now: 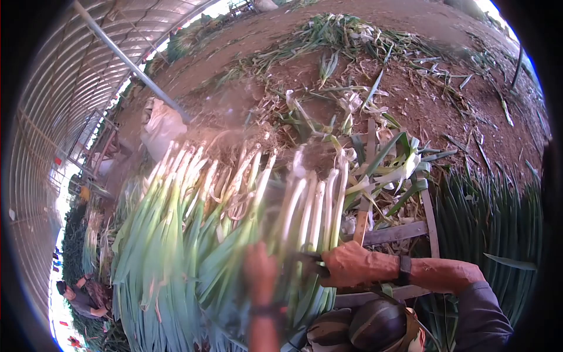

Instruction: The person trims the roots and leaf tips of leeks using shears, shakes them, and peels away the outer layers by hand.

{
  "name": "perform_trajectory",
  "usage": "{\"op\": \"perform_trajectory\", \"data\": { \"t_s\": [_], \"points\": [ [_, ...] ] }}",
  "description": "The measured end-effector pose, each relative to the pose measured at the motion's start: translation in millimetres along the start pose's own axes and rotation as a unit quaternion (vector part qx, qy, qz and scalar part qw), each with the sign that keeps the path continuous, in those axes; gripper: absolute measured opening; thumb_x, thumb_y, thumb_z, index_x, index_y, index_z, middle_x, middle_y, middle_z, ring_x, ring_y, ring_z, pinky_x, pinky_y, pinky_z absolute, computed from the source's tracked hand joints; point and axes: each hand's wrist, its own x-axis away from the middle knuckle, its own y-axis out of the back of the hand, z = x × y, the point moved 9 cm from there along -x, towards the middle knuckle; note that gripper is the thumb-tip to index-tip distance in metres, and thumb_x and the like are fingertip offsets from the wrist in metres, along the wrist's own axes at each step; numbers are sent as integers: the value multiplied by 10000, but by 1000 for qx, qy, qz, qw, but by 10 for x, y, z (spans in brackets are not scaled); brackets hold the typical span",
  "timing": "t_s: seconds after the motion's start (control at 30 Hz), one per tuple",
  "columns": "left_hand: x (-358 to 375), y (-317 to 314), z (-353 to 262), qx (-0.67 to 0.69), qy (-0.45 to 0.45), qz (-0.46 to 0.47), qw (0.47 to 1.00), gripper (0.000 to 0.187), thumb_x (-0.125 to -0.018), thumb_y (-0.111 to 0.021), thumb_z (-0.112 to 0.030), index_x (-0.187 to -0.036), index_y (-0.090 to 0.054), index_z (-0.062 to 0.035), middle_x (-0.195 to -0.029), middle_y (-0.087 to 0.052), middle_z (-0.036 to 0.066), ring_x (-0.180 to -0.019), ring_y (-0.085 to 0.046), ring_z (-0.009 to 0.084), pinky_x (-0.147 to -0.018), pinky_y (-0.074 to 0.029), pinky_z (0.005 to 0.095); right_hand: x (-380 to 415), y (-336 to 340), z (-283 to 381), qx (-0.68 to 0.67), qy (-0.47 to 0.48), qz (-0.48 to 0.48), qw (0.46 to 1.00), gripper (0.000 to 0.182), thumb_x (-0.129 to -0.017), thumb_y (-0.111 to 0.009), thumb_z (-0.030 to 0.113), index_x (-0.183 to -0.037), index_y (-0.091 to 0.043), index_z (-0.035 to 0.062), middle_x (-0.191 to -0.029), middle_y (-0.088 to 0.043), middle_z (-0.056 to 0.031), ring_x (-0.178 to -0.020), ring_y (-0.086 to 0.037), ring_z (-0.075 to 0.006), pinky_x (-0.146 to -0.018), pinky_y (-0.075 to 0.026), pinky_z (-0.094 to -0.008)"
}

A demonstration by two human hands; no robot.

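My right hand [352, 264] grips a small bunch of leeks [314, 211] low on the stalks, white ends pointing up and away from me. A dark band sits on that wrist. My left hand [261, 270] is motion-blurred against the green leaves between this bunch and a big pile of leeks [187, 234] lying to the left. Its grip is too blurred to read.
A wooden slat frame [404, 232] with leaf trimmings stands behind my right hand. More leek leaves lie at right [492, 229]. Scraps litter the brown soil [410, 88]. A white sack [161, 126] and a metal pole [129, 61] are at left. Another person [79, 296] crouches at lower left.
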Motion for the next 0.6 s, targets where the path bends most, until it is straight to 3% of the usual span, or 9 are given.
{"op": "perform_trajectory", "data": {
  "t_s": [0.23,0.33,0.47,0.6],
  "points": [
    [-28,-39,-60,-8,-68,-5,998,333,-762,-704,-141,-1076,-665,-36,-1078,-662,151,-1061,-614,358,-903,-512,464,-83,214,-144,8,-13,-42,999,492,-831,-705,455,-900,-653,-29,-630,-644,-206,-631,-677,-420,-609,-542,-507],
    [-90,85,-80,-33,-40,-13,999,320,-762,-712,-175,-1046,-678,-31,-1059,-693,150,-1033,-623,366,-900,-509,470,-137,342,-149,34,-5,-49,998,459,-836,-699,444,-984,-675,11,-642,-648,-201,-637,-678,-412,-610,-541,-507],
    [-190,176,-97,-90,-67,-28,993,241,-748,-736,-188,-938,-701,-44,-975,-729,121,-997,-628,340,-880,-476,483,-262,342,-304,31,-51,-29,998,400,-844,-689,440,-1067,-702,108,-655,-652,-195,-644,-681,-403,-617,-547,-506],
    [-175,187,-145,-132,-117,-49,983,297,-828,-645,-260,-1056,-663,-71,-973,-684,172,-938,-650,376,-856,-517,502,-207,328,-178,-29,-31,-24,999,379,-862,-673,442,-1083,-708,136,-656,-651,-190,-647,-685,-396,-631,-556,-503]
  ]
}}
